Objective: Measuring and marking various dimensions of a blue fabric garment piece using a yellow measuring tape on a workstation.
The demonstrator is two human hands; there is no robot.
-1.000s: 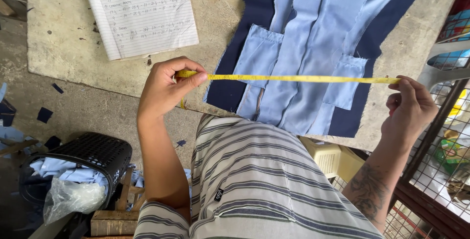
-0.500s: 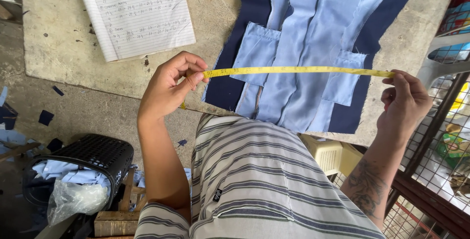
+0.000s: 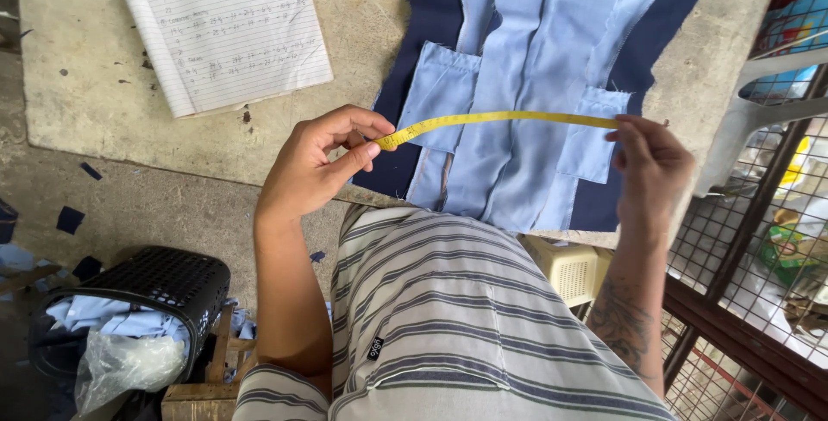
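A yellow measuring tape (image 3: 496,118) is stretched between my two hands above cut fabric. My left hand (image 3: 321,162) pinches one end of the tape between thumb and fingers. My right hand (image 3: 651,162) pinches the other end. Below the tape lie light blue fabric pieces (image 3: 517,84) with pocket-like flaps, stacked on dark navy cloth (image 3: 431,15). They rest on a worn concrete-coloured table (image 3: 103,102). My striped shirt fills the lower middle of the view.
An open lined notebook (image 3: 228,24) with handwriting lies at the table's upper left. A black plastic basket (image 3: 155,283) holding cloth scraps and a plastic bag stands at lower left. A wire mesh rack (image 3: 759,240) is on the right; a cream crate (image 3: 573,270) sits under the table.
My hands have come closer together, so the stretched span of tape is shorter. The tape now bows slightly upward over the blue fabric.
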